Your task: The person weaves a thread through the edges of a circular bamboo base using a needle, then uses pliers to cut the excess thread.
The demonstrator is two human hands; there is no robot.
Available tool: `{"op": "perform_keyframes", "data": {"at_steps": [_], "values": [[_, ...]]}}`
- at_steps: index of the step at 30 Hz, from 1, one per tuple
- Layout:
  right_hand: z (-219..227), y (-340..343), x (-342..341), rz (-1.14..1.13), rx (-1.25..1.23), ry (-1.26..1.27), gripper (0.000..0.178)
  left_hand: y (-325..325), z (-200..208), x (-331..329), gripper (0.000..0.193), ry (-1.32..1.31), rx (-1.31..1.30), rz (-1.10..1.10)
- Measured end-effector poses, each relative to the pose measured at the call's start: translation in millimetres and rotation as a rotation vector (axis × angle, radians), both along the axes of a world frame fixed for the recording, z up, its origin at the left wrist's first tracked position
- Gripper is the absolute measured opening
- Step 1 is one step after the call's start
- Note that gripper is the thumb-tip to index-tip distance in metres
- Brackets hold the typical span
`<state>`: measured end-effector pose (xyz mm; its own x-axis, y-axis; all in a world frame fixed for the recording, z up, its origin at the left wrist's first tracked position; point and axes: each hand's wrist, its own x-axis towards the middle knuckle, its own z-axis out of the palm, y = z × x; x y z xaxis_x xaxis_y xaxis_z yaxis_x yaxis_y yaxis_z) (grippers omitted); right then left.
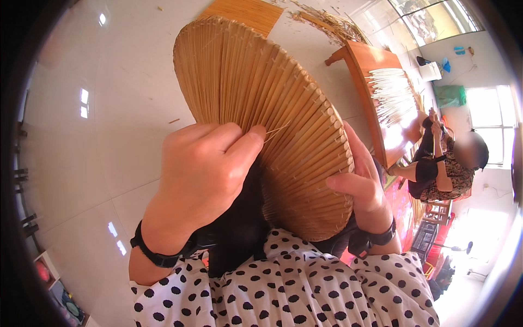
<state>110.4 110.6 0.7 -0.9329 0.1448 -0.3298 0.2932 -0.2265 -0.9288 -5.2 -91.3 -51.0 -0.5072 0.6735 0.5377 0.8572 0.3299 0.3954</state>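
In front of my lap stands a large tan pleated palm-leaf fan (239, 65), tilted, its ribs running out to a stitched, bound rim. My right hand (362, 182) grips the fan's right edge, thumb on the pleated face and fingers behind. Over the inner part of the pleats, my left hand (210, 158) is closed in a pinch with a thin pale fibre strand (278, 131) sticking out between thumb and forefinger. The rest of that strand is hidden by the hand, and so is the fan's lower left part.
A wooden bench (365, 82) to the right bears a row of pale strips (389, 95). Beyond it, another person (444, 163) sits holding a thin stick. Dry plant scraps (332, 24) lie on the tiled floor (109, 147), near a wooden board (245, 13) behind the fan.
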Motion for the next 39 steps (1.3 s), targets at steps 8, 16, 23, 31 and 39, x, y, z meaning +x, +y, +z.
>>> {"op": "perform_keyframes", "data": {"at_steps": [8, 16, 23, 31, 39], "values": [[-6.2, -11.7, 2.9, 0.231, 0.084, 0.074, 0.071, -37.7, 22.9, -3.6, 0.026, 0.043, -0.109, -0.098], [-40.3, -49.2, 12.6, 0.408, 0.271, 0.461, 0.079, -97.1, 29.6, 2.8, 0.026, -0.180, -0.170, -0.059], [-62.3, -76.7, 14.9, 0.417, 0.089, 0.536, 0.065, -150.1, 14.9, 25.9, 0.024, -0.220, -0.240, 0.057], [-70.1, -93.6, 5.6, 0.446, -0.004, 0.564, 0.072, -202.7, 7.0, 70.0, 0.032, -0.544, -0.253, 0.385], [-78.8, -94.4, 3.0, 0.445, -0.019, 0.574, 0.071, -206.6, 5.0, 80.0, 0.048, -1.437, 0.692, 0.466]]}}
